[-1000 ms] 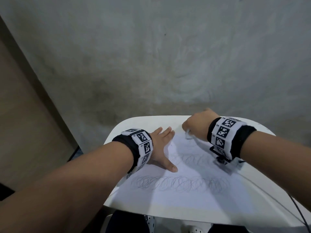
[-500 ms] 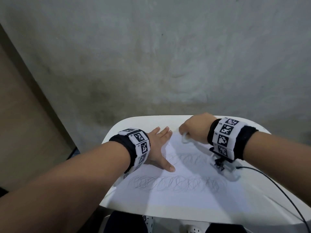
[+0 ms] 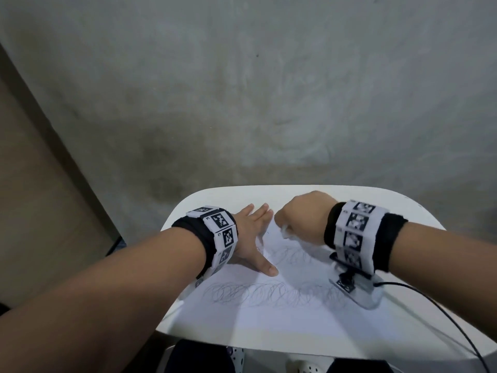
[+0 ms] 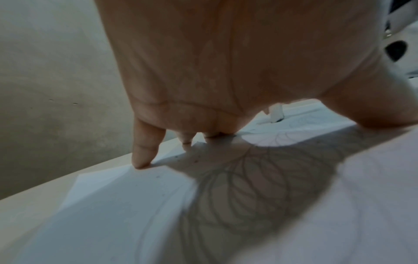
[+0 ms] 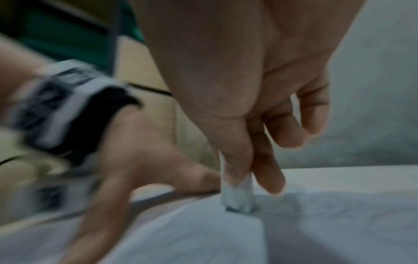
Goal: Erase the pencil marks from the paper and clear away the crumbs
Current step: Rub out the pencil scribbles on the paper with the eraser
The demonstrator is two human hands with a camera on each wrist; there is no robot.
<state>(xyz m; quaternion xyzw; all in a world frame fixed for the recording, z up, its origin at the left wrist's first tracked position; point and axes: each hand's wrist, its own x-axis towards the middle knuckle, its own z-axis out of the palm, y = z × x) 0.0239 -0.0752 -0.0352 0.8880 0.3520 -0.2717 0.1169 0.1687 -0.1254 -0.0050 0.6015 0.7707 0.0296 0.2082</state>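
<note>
Wall (image 3: 269,90) behind, white counter (image 3: 403,208) in front of you. The paper (image 3: 269,327) lies flat on it, covering most of the top. Two rows of looped pencil marks (image 3: 269,293) are on the sheet; the near row looks untouched, so erasing is likely at an early stage. Your left hand (image 3: 252,238) lies flat, fingers (image 4: 144,151) straight and spread, pinning the sheet so it won't slide or buckle under rubbing. Your right hand (image 3: 304,216) pinches the eraser (image 5: 237,194) between thumb and fingers, tip down on the paper at the far row. A few crumbs (image 4: 195,160) sit by your left fingertips.
</note>
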